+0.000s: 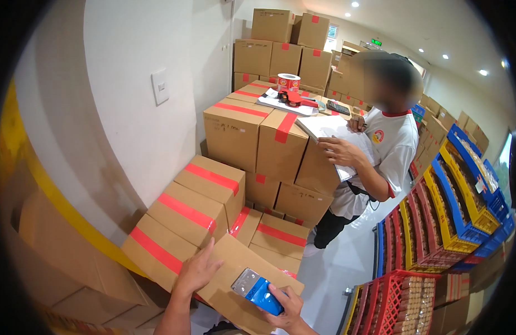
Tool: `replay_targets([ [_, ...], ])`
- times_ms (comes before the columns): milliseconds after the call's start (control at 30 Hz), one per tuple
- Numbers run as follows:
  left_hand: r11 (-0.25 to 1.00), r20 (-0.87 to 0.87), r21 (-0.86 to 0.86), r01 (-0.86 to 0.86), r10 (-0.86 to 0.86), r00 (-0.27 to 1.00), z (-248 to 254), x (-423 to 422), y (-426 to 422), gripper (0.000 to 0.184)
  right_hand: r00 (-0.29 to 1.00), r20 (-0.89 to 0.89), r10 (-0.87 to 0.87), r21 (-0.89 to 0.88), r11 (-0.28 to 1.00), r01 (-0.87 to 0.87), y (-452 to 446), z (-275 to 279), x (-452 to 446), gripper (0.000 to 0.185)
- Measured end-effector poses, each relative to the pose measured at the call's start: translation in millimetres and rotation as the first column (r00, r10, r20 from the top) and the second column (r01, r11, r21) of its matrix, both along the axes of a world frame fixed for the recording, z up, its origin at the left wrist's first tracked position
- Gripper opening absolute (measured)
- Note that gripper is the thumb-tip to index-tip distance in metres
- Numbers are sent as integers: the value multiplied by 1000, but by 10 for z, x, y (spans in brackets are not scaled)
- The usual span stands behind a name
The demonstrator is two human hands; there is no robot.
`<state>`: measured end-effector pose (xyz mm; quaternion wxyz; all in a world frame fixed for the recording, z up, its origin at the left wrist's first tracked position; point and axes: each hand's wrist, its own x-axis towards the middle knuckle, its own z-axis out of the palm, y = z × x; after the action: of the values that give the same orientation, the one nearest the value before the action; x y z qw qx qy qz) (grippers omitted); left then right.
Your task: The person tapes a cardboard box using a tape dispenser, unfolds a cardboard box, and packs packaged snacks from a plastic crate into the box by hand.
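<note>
My right hand (287, 306) is wrapped round a blue device with a clear and grey head (263, 292), which is over the top of a plain brown carton (241, 262). My left hand (199, 269) lies at the carton's left edge with its fingers spread and holds nothing. Beside it is a carton with a red tape strip (157, 251). More red-taped cartons (192, 209) stand just beyond my left hand.
A co-worker (389, 131) stands at the right with papers (339, 134). Higher cartons (230, 134) carry a red tape tool (294, 99), a label roll (288, 82) and a phone (338, 107). Stacked crates (436, 206) line the right. A white wall (141, 123) is at the left.
</note>
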<state>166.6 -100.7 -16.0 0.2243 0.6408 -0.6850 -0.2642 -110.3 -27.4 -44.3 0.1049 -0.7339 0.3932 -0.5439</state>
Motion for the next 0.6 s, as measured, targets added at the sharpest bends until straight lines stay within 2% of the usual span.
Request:
replay_targets([
  [33, 1000, 57, -18, 11, -10, 998, 18, -12, 5, 75, 1000, -2, 1, 1, 1000, -1, 1, -2, -1, 71],
  [567, 999, 19, -40, 24, -23, 1000, -74, 29, -21, 79, 1000, -8, -2, -24, 1000, 1, -6, 34, 8, 72],
  [600, 1000, 15, -19, 25, -25, 1000, -27, 18, -10, 86, 1000, -15, -3, -22, 1000, 3, -4, 37, 6, 72],
])
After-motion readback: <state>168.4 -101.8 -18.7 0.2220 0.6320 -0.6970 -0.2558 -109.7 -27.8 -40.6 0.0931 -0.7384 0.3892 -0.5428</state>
